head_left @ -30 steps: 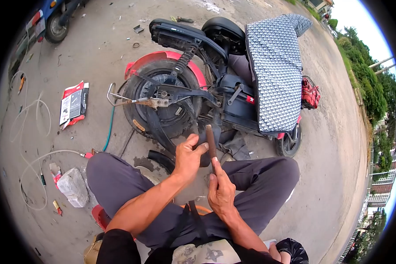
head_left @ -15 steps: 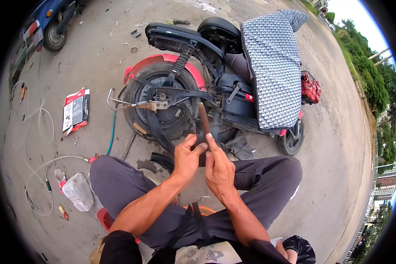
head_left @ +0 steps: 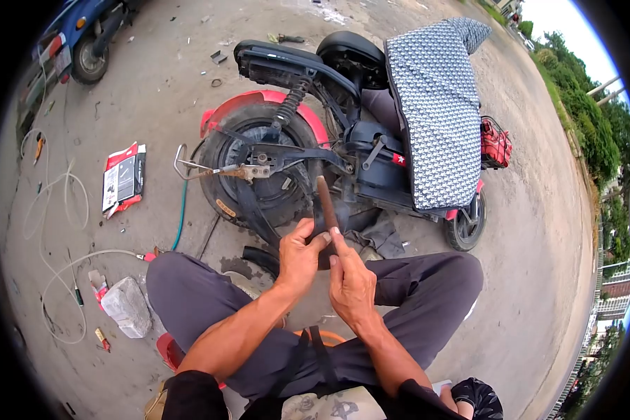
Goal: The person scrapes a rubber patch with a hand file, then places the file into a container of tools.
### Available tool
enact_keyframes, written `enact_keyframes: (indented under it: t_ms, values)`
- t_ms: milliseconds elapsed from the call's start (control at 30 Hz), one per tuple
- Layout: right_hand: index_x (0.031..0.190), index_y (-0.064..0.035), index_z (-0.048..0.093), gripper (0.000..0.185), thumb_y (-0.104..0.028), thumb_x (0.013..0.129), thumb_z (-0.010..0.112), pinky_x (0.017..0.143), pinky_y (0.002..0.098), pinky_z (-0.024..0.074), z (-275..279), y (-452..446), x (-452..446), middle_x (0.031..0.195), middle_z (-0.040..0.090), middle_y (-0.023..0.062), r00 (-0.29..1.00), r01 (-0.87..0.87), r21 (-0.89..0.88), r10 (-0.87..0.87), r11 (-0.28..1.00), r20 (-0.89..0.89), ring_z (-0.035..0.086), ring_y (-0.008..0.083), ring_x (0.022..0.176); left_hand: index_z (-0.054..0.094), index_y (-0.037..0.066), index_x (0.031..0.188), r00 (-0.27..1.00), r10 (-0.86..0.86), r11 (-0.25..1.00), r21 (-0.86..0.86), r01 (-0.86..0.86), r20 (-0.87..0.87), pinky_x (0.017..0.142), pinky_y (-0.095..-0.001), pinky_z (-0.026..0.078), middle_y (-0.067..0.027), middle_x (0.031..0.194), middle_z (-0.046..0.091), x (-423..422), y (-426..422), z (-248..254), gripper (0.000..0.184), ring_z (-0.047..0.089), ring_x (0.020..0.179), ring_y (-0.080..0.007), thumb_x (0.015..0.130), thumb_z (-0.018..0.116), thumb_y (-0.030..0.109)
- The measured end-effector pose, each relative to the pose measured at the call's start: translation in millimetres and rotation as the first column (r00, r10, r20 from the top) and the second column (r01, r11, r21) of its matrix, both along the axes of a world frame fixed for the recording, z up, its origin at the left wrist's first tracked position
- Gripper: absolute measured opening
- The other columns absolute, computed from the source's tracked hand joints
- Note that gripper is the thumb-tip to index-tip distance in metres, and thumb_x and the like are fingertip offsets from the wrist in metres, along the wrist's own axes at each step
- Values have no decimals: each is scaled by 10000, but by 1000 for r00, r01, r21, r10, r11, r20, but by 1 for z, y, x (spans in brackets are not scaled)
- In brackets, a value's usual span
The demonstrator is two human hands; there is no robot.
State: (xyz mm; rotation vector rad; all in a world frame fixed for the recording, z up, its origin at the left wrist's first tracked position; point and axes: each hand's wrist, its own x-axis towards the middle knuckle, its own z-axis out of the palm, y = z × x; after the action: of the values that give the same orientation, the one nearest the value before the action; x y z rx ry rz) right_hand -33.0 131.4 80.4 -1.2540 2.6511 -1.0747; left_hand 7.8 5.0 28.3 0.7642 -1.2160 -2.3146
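Observation:
My right hand [head_left: 353, 281] is closed around a rusty brown file [head_left: 327, 204], its forefinger stretched along the top and its tip pointing away from me. My left hand [head_left: 297, 257] pinches a black rubber inner tube [head_left: 320, 218] just under the file. Part of the tube is hidden by my fingers and the file. It runs toward the rear wheel [head_left: 220, 164] of a scooter lying on its side. A rusty metal bracket [head_left: 255, 171] with a bent rod sits across the wheel's axle.
A patterned quilted cover [head_left: 437, 119] drapes over the scooter's front. A dark cloth [head_left: 381, 234] lies by its frame. On the ground to the left are a red and white packet [head_left: 124, 180], a stone block [head_left: 127, 308] and a clear hose [head_left: 70, 262]. A blue vehicle [head_left: 84, 42] stands at the upper left.
The file and my right hand have drawn back slightly toward me along the tube. My left hand keeps its pinch. The whole view has shifted a little.

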Motion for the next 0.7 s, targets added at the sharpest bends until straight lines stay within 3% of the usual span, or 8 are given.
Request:
enact_keyframes:
  t_ms: [133, 267, 300, 400, 433, 533, 633, 700]
  values:
    - [1696, -145, 535, 658, -28, 1063, 667, 634, 486, 543, -2, 34, 33, 922, 658, 134, 998, 33, -28, -32, 999, 46, 687, 360, 717, 767, -36, 1152, 997, 9, 980, -199, 6, 75, 836, -284, 505, 4, 1035, 678, 1, 2, 1, 165, 609, 933, -85, 999, 717, 1]
    - [1627, -38, 595, 547, 18, 1085, 638, 886, 423, 629, 18, -1, 4, 1320, 776, 252, 985, 60, 192, -90, 980, 148, 807, 393, 1039, 780, 15, 1178, 1000, -25, 1000, 4, 25, 9, 867, -256, 550, 30, 1084, 737, -3, 0, -12, 173, 653, 974, -46, 1038, 700, -47]
    - [1617, -8, 594, 523, 10, 1096, 632, 924, 403, 632, 22, -13, -6, 1406, 764, 241, 984, 49, 160, -75, 986, 161, 812, 379, 1069, 770, 33, 1203, 1000, -21, 999, -38, 21, -8, 877, -256, 563, 17, 1092, 771, -3, -3, -11, 187, 672, 963, -41, 1044, 700, -34]
    - [1624, -13, 589, 524, 12, 1102, 624, 933, 414, 627, 19, -7, -14, 1420, 763, 236, 990, 61, -13, -59, 998, 125, 807, 384, 1092, 771, 22, 1195, 1000, -15, 1000, 20, 15, -16, 883, -255, 560, 26, 1092, 765, 1, -3, -5, 177, 670, 974, -43, 1039, 708, -32]
    - [1642, -92, 592, 584, 18, 1071, 648, 766, 459, 607, 7, 2, -9, 1111, 759, 210, 999, 32, -188, -38, 982, -31, 776, 386, 884, 769, 18, 1201, 999, 1, 1000, 9, -1, -46, 885, -256, 556, 22, 1100, 758, -1, -3, -8, 184, 663, 968, -44, 1032, 716, -32]
    - [1642, -63, 583, 582, 21, 1070, 648, 787, 459, 615, 8, 33, 22, 1136, 763, 233, 989, 29, -36, -24, 999, 144, 786, 381, 901, 768, -23, 1136, 1000, -7, 999, -33, 8, 20, 872, -275, 504, 41, 1067, 712, -2, -2, -11, 140, 609, 965, -57, 1003, 729, -2]
    - [1661, -117, 572, 600, 1, 1078, 648, 740, 463, 598, -1, 16, 11, 1146, 771, 214, 998, 31, -14, -30, 999, 59, 769, 395, 885, 752, -39, 1130, 1000, -9, 988, -151, 11, 14, 867, -279, 500, 29, 1060, 705, 0, 0, -7, 140, 599, 949, -71, 998, 735, 6]
    - [1671, -153, 564, 614, -12, 1080, 652, 717, 473, 580, 2, -11, -8, 1137, 767, 199, 998, 23, -52, -20, 998, 51, 756, 413, 893, 745, -44, 1130, 1000, 0, 1000, -10, 1, 19, 858, -282, 492, 21, 1053, 696, 1, 0, -3, 146, 589, 936, -79, 995, 732, 8]
